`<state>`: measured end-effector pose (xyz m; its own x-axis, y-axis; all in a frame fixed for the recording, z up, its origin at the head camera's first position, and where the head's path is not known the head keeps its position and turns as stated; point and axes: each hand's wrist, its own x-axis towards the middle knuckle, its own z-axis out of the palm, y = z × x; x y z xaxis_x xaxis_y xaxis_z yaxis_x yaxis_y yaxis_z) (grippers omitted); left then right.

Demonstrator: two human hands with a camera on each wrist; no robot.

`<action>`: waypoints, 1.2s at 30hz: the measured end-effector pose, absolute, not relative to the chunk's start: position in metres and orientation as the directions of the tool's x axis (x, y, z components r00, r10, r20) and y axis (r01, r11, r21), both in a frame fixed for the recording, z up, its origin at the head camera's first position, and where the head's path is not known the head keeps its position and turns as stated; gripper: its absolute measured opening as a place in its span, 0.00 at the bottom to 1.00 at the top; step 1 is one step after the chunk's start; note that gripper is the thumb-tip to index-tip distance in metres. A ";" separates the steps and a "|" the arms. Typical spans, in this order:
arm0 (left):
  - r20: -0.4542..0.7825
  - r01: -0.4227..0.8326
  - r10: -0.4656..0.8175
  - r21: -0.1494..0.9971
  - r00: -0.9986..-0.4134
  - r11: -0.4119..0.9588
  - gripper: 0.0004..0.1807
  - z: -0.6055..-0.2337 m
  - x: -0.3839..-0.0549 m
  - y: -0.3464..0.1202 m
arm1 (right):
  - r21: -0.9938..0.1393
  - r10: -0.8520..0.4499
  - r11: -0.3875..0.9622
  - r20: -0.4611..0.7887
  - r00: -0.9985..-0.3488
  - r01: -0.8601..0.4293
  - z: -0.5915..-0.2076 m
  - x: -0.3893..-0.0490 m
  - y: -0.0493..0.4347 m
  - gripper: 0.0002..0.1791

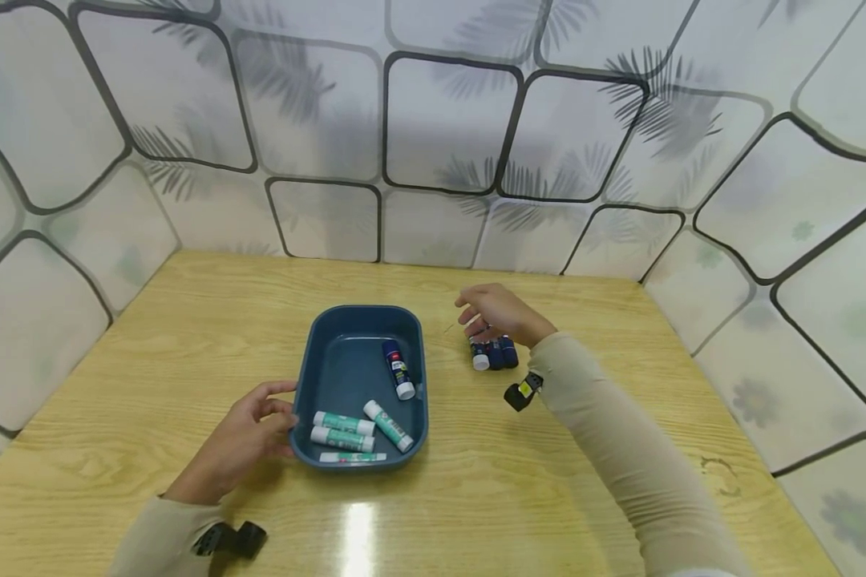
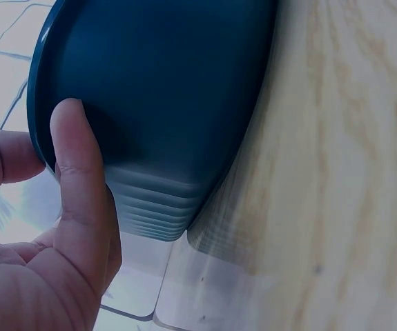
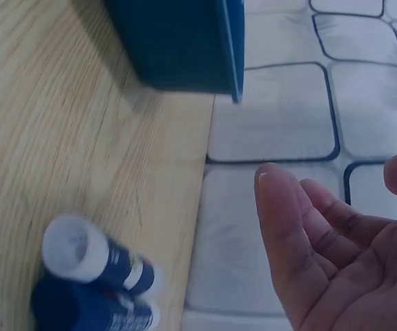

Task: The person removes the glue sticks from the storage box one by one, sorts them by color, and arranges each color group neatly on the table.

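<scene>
My left hand (image 1: 248, 433) is at the left side of a dark blue plastic tray (image 1: 362, 311), its thumb and fingers touching the rim and outer wall. In the left wrist view, one fingertip presses the tray's wall (image 2: 163, 83) while another finger meets the rim. Inside lie a navy glue stick (image 1: 398, 370) with a white end and several green-and-white glue sticks (image 1: 342, 439). Above a small group of navy glue sticks (image 1: 495, 354) hovers my right hand (image 1: 501, 312). Nothing is held in it; its loosely bent fingers show apart from the sticks (image 3: 126, 272) in the right wrist view.
The tray stands on a light wooden table (image 1: 548, 481), left of the loose glue sticks. A white patterned wall covering (image 1: 433, 224) borders the table at the back and both sides. Each wrist carries a small black camera (image 1: 523, 391).
</scene>
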<state>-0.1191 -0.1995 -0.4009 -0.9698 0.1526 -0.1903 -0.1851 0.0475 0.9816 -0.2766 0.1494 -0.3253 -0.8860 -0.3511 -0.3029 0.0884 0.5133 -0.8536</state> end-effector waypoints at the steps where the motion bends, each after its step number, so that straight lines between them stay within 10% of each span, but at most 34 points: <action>1: -0.191 -0.186 0.151 0.981 -0.970 0.048 0.29 -0.401 -0.119 -0.200 | -0.854 -0.357 0.513 -0.299 -0.885 0.082 -0.325 -0.276 0.145 0.26; 36: -0.185 -0.179 0.152 0.982 -0.971 0.053 0.29 -0.402 -0.119 -0.202 | -0.738 -0.422 0.657 -0.529 -0.736 0.154 -0.324 -0.265 0.032 0.37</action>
